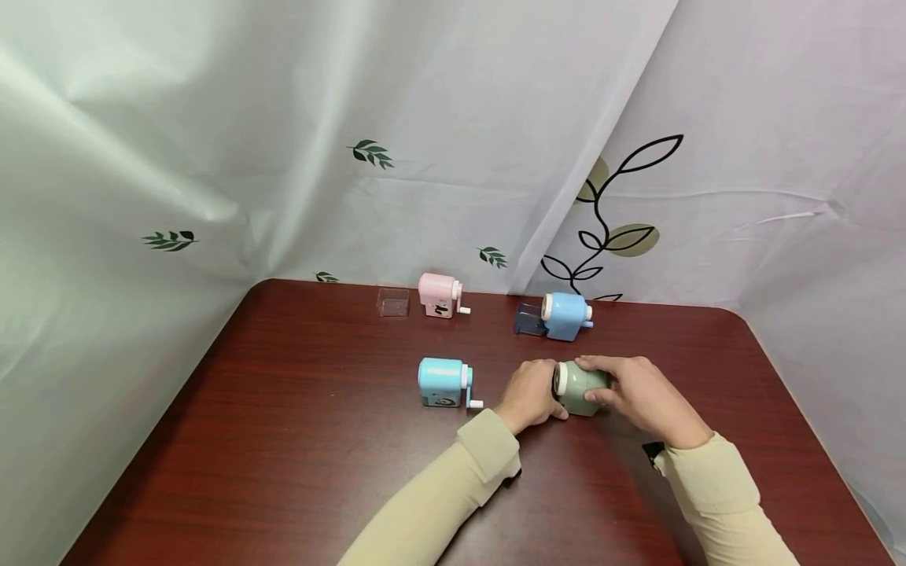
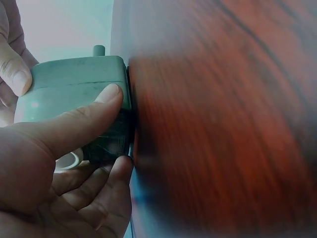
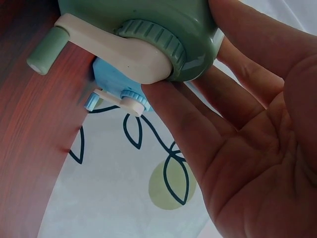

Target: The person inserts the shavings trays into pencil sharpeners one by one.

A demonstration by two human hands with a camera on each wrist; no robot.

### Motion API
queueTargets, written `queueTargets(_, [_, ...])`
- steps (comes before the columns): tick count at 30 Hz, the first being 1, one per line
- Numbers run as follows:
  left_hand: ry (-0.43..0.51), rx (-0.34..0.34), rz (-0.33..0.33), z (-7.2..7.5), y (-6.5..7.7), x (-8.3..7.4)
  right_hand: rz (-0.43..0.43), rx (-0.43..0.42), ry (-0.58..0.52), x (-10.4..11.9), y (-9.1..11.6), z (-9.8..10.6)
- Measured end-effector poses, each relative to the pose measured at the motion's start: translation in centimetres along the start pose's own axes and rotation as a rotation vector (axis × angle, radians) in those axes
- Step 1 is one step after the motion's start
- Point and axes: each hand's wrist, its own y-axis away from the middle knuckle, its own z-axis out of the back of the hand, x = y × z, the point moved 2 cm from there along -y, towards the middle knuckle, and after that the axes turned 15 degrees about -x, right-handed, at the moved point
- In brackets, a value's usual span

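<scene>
A green pencil sharpener [image 1: 579, 387] stands on the table between the two hands. From above and its far side, the right hand [image 1: 647, 397] grips the body, thumb and fingers on opposite faces. The left hand [image 1: 529, 393] is at its other end: in the left wrist view the thumb lies along the green side, while the curled fingers reach the dark see-through shavings drawer [image 2: 110, 141] low on the body. How far the drawer sits in the body is hard to tell. Seen in the right wrist view, the cream crank [image 3: 106, 47] with its green knob points away from the right palm.
A turquoise sharpener [image 1: 440, 382] stands left of the hands. Behind are a pink sharpener [image 1: 436, 292] with a clear drawer [image 1: 393, 303] apart from it, and a blue sharpener [image 1: 566, 316] beside a dark blue drawer [image 1: 529, 319]. A patterned white curtain [image 1: 425, 212] hangs at the table's back edge.
</scene>
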Motion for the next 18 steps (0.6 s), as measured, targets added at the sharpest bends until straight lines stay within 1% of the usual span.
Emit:
queueTargets(10, [-0.011,0.001,0.001,-0.15,-0.14,0.1,0.003,-0.001,0.005,0.04,-0.05,0.0])
queueTargets(18, [-0.026,0.007,0.0,0.0,-0.27,0.03,0.007,-0.006,0.006,0.08,-0.1,0.04])
